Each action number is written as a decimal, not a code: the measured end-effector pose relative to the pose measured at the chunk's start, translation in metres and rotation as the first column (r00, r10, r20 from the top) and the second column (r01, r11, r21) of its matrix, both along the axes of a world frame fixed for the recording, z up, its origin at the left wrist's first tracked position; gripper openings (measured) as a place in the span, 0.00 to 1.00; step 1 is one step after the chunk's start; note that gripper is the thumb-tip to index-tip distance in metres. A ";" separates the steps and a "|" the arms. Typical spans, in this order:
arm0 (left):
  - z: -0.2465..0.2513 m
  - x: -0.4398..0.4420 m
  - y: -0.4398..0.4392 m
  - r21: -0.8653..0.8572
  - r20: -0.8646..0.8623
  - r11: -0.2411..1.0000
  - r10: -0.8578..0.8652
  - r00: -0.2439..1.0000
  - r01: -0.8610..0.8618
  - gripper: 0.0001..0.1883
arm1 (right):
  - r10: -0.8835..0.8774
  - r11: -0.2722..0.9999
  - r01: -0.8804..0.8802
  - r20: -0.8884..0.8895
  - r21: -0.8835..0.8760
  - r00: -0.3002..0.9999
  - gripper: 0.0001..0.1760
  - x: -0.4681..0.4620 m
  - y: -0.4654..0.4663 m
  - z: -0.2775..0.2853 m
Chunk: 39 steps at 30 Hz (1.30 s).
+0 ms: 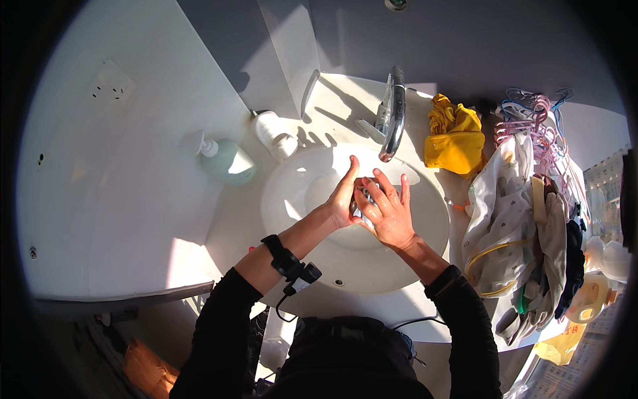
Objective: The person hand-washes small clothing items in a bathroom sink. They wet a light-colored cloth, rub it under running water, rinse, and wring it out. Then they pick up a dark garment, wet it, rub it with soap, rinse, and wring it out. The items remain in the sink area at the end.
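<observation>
Over the white oval washbasin (294, 267), my two wet hands are together around a small patterned bundle (365, 211), which looks like cloth. My left hand (343, 198) cups it from the left, thumb pointing up. Spread across its top are the fingers of my right hand (391, 215). Much of the bundle is hidden beneath them. The chrome tap (397, 112) stands just beyond, its spout end above the basin's far side. I see no stream of water from it.
Left of the basin stand a pale green pump bottle (230, 163) and a white cylindrical container (269, 128). A folded yellow cloth (453, 149) lies right of the tap. Further right are garments (503, 214), pink hangers (541, 132) and a jug (588, 299). A cable hangs at my left wrist strap (285, 259).
</observation>
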<state>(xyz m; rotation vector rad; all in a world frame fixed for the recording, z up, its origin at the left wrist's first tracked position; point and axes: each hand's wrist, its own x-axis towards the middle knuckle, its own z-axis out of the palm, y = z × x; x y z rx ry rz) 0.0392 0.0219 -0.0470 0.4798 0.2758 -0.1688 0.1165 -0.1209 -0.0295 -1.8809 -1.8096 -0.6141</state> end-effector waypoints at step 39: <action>0.022 -0.030 0.038 0.542 0.388 0.736 0.210 0.897 -0.407 0.23 | -0.054 0.997 -0.079 -0.874 -0.018 -0.483 0.32 0.059 -0.042 0.022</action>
